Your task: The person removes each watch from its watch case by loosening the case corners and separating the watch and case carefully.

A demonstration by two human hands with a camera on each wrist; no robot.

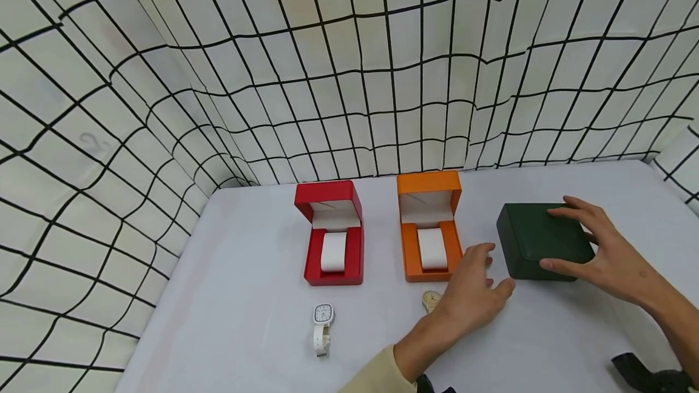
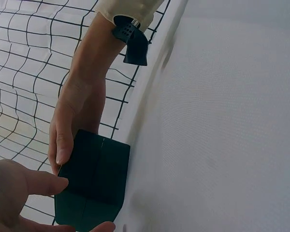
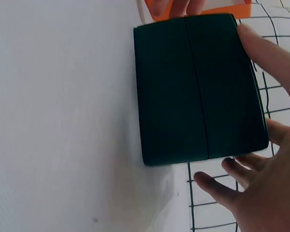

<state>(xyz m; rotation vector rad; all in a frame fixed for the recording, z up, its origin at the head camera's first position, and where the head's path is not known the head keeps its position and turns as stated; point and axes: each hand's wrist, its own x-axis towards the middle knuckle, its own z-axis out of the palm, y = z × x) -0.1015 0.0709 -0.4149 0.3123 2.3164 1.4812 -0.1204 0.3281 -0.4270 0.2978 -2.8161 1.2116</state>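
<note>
A closed dark green box (image 1: 546,235) stands at the right of the table; its lid seam shows in the right wrist view. My right hand (image 1: 606,253) is spread over the box's right part, with the thumb at the near top edge and the fingers toward the far side. In the right wrist view the thumb (image 3: 268,53) touches the box's edge, and some fingers stand apart from it. My left hand (image 1: 472,296) is beside the box's left side, thumb and fingers spread, holding nothing. A cream-faced watch (image 1: 431,301) lies partly hidden by the left hand.
An open orange watch box (image 1: 411,253) and an open red watch box (image 1: 314,256), each with a white cushion, stand left of the green box. A white watch (image 1: 322,327) lies before the red box. Black netting (image 1: 382,71) over pale walls borders the white table (image 1: 246,272).
</note>
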